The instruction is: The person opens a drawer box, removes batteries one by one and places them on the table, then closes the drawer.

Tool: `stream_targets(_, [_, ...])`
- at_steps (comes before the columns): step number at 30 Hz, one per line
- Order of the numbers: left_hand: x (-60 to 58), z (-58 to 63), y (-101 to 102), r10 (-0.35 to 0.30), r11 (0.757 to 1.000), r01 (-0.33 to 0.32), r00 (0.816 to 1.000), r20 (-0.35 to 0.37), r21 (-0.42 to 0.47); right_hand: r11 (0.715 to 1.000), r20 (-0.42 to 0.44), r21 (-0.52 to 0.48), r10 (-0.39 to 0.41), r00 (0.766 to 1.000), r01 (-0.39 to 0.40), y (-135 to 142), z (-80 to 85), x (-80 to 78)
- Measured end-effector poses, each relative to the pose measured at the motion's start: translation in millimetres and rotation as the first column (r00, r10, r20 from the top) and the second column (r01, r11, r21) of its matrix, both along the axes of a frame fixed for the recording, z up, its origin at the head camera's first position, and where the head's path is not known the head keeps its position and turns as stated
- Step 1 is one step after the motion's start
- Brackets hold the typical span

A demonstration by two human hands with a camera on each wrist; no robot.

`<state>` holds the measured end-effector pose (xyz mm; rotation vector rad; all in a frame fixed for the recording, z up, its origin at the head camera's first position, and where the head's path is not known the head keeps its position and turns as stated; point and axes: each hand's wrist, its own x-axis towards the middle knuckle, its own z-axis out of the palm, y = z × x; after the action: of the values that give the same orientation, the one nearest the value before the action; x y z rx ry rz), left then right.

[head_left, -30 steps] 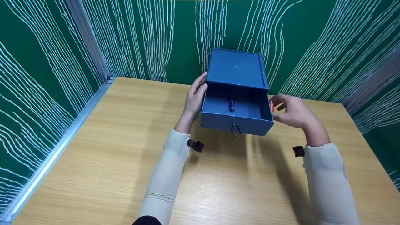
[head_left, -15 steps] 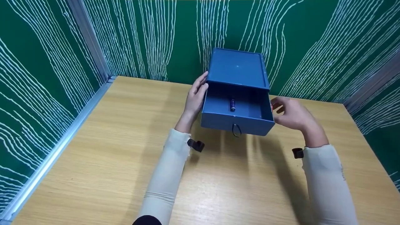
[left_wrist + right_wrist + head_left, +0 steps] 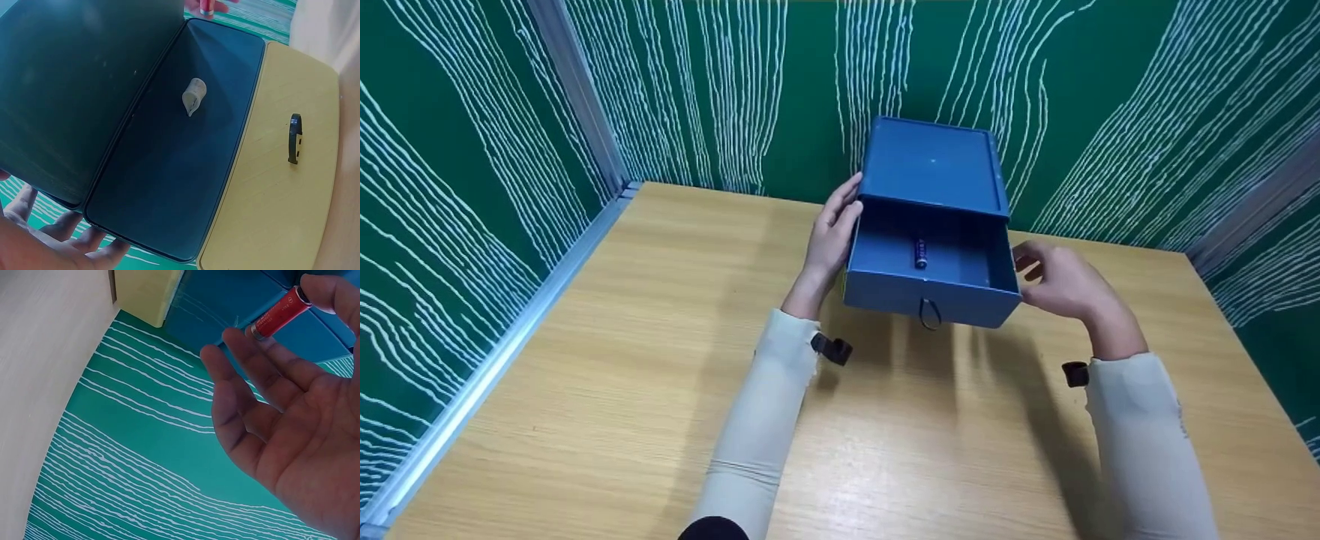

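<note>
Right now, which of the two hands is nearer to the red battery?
Right. The right hand pinches the red battery beside the drawer; the left hand is farther, at the opposite side of the blue box.

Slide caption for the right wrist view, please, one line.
A right hand pinches a red cylindrical battery beside a blue plastic drawer box, against a green, white-lined wall.

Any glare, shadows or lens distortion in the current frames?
Head: glare patch on the table, dark shadow beside right forearm; left wrist: drawer front has bowed outer edge, likely lens distortion; right wrist: table edge curves too, red battery fairly sharp.
</note>
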<state>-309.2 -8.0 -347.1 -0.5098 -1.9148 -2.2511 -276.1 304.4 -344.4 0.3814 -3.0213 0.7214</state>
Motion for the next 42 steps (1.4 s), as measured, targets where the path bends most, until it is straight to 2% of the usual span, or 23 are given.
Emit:
stream_targets(10, [-2.5,-4.5,0,0.006,1.0,-0.006,1.0,0.014,0.002,1.0,0.06,0.015,-0.024,0.998,0.023,4,-7.2,-0.5])
stream_targets(15, [-0.3,-2.6,-1,0.0,1.0,-0.001,1.0,0.019,0.006,0.999,0.077,0.018,-0.033,0.996,0.032,5,-9.2,-1.7])
stream_targets(27, [-1.0,-1.6,-1,-0.002,1.0,0.002,1.0,0.012,-0.005,1.0,0.063,0.007,-0.01,0.998,0.01,5,-14.6,-4.0])
stream_targets(42, [-1.3,1.1,-2,0.012,1.0,-0.012,1.0,0.007,-0.003,1.0,0.106,-0.011,-0.017,0.994,0.018,5,-17.5,-5.2])
